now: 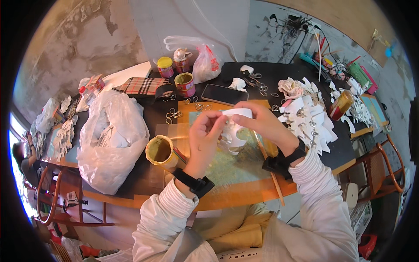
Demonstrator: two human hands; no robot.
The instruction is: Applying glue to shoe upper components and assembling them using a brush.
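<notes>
From my end, fingers covered much of the white piece [238,137], so I couldn't make out its full outline or material. The part I could see curled, its long axis running mostly up and down, the lower end pointing toward the wearer. It was just on the wearer's side of the black phone [222,94]. The left hand [207,131] pinched it between thumb and fingertips; the right hand [262,124] gripped it too, thumb on top — its other fingers were largely hidden from me. Left of the phone and nearer the wearer stood an open tin [171,162]; farther left sat a plastic bag [104,161], its contents hard to read. Right of the phone lay heaped white cutouts [305,122], overlapping too much for me to separate.
</notes>
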